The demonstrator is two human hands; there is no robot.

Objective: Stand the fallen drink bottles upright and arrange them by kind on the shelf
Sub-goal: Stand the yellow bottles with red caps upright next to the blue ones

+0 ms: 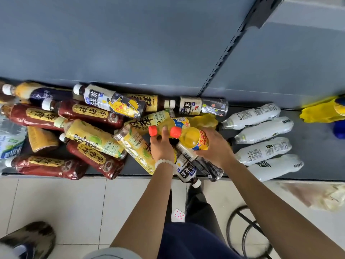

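A pile of fallen drink bottles covers the dark shelf (309, 146). My right hand (214, 146) grips an orange juice bottle (192, 138) with a red cap around its body. My left hand (161, 144) holds the neck of a second orange juice bottle (179, 123) lying just behind. Dark red plum drink bottles (87, 113) and yellow tea bottles (93, 137) lie heaped at the left. Dark oolong tea bottles (112, 100) lie at the back and under my hands. Several white bottles (261, 131) lie side by side at the right.
A grey back panel (130, 43) with a slotted upright (229, 49) rises behind the shelf. A yellow and blue item (324, 113) sits at the far right. Tiled floor (74, 202), a black stool ring (248, 234) and a shoe (31, 238) are below.
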